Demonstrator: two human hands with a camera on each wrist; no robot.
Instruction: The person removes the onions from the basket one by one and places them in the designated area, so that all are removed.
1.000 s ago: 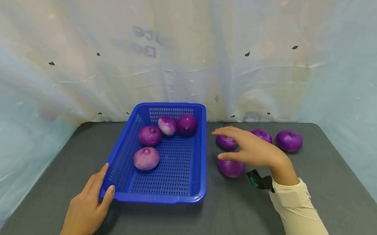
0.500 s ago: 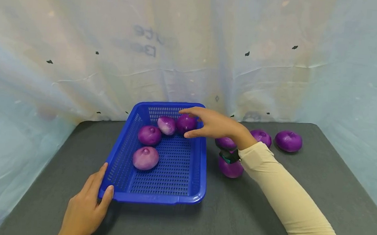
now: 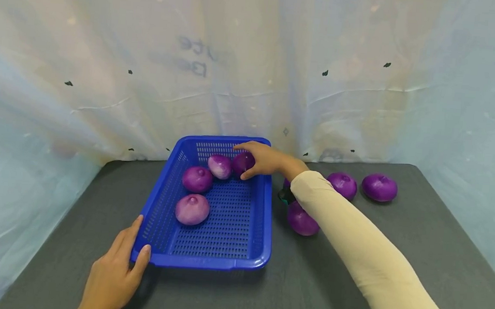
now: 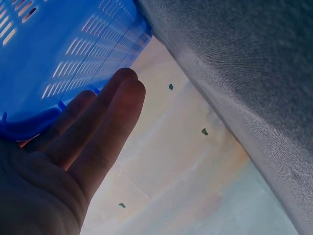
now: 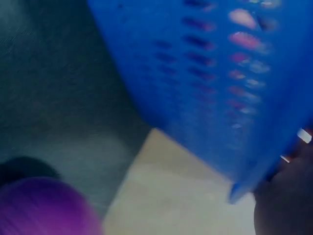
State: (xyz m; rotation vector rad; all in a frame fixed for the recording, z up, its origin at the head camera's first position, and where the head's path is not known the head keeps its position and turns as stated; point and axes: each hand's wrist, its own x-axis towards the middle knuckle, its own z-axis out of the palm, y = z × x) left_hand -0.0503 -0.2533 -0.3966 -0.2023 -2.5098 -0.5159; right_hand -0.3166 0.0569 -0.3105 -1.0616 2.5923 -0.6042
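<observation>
A blue plastic basket (image 3: 217, 263) holds several purple onions. Toward its back right corner, my right hand (image 3: 266, 160) holds a dark purple onion (image 3: 242, 164), fingers over its far side and thumb on its near side. A paler two-toned onion (image 3: 219, 166) lies just left of it. Further forward are a purple onion (image 3: 197, 179) and a pinkish one (image 3: 192, 209). My left hand (image 3: 113, 267) rests at the basket's front left corner, its straight fingers along the outer wall and its thumb by the front rim. In the left wrist view those fingers (image 4: 105, 137) lie extended beside the basket.
On the dark grey table (image 3: 306, 295), right of the basket, lie a near onion (image 3: 303, 219) and two farther ones, a middle onion (image 3: 342, 185) and a right onion (image 3: 379, 187). Another is mostly hidden behind my right wrist. Pale plastic sheeting (image 3: 253, 77) hangs behind.
My right hand has swung left from above the table onions into the basket, and its fingers have come around the dark purple onion. My left hand has stayed at the corner.
</observation>
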